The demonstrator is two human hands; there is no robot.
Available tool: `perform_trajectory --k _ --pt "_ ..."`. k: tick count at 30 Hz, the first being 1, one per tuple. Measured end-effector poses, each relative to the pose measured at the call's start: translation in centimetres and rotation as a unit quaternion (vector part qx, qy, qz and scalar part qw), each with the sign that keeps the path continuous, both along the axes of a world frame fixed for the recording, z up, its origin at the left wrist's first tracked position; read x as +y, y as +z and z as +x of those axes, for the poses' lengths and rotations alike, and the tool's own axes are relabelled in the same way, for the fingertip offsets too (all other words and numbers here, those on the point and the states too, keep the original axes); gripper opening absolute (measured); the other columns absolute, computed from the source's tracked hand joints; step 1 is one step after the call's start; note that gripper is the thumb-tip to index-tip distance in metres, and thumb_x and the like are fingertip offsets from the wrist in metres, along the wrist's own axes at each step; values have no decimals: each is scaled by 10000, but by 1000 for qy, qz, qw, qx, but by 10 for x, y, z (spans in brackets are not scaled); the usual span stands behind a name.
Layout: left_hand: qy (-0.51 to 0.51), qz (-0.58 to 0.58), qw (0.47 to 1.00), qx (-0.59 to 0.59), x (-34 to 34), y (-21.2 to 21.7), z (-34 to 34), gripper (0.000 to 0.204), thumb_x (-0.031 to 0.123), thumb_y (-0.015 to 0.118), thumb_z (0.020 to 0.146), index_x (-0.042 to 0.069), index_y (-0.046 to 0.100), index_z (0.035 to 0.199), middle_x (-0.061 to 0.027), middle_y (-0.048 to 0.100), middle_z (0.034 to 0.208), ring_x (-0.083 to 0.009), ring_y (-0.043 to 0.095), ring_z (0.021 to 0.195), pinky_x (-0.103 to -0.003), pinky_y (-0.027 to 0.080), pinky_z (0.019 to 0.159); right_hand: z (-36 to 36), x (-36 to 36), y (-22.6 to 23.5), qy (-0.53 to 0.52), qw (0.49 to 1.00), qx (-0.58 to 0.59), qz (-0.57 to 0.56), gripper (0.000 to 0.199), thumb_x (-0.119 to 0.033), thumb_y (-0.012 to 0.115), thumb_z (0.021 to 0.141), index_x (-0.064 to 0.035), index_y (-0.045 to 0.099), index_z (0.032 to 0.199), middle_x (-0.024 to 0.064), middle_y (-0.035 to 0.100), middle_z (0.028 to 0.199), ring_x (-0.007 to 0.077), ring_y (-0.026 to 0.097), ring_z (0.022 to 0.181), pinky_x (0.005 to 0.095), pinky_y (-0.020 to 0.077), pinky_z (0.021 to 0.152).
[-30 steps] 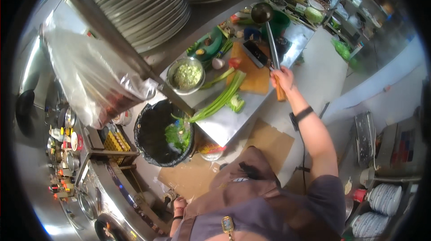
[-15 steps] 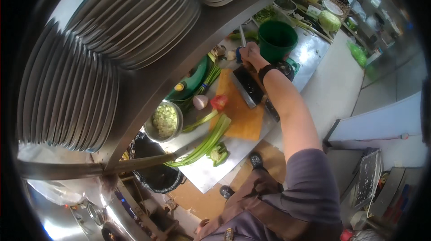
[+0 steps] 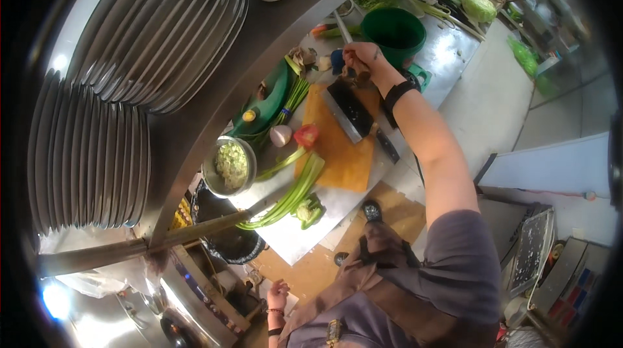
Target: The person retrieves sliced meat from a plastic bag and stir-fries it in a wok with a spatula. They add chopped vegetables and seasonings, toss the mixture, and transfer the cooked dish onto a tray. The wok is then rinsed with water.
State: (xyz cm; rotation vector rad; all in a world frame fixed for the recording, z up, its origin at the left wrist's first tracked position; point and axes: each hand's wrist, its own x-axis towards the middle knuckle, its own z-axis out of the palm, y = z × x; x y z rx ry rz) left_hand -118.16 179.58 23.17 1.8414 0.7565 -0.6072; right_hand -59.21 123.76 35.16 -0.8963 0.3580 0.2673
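One hand at work: right hand stretched out past the cutting board, fist closed on a thin metal handle beside the green bucket. Cleaver lies flat on the board. Left hand hangs low by the apron, fingers loosely curled, holding nothing I can see.

A steel counter carries everything; an orange board lies on it as the landmark; a cleaver rests on the board's upper part; a red tomato piece and an onion half sit at the board's left edge; long green stalks lie below-left of the board; a steel bowl of chopped greens stands further left; a green bucket stands above the board.
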Motion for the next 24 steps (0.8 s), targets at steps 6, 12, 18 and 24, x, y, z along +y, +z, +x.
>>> perform_trajectory --k 6,12,18,24 --pt "31 -86 980 -178 -67 132 87 349 28 569 937 -51 507 1271 -129 622 1173 -213 620 1040 -317 492 896 -19 31 18 -33 996 -10 86 123 -49 516 909 45 474 841 83 485 697 147 473 547 237 397 459" --pt "-16 -131 962 -241 -108 206 139 344 67 595 934 -20 522 1259 -107 632 1148 -195 619 1029 -326 491 915 -46 26 17 -36 995 -75 58 179 -134 504 958 -14 485 826 35 479 672 124 458 524 228 381 462" --pt "-41 -161 945 -281 -105 198 136 283 31 574 937 -31 546 1212 -109 643 1118 -199 632 1012 -315 500 906 -217 29 68 17 995 -75 59 229 -137 469 955 14 530 1116 11 492 681 82 433 477 202 347 412" --pt "-33 -192 931 -309 -72 168 106 227 71 605 934 -38 592 1133 -98 667 1081 -162 642 989 -287 513 868 -447 40 112 96 991 -2 97 507 -113 440 941 53 336 1409 53 520 829 55 441 502 167 373 389"
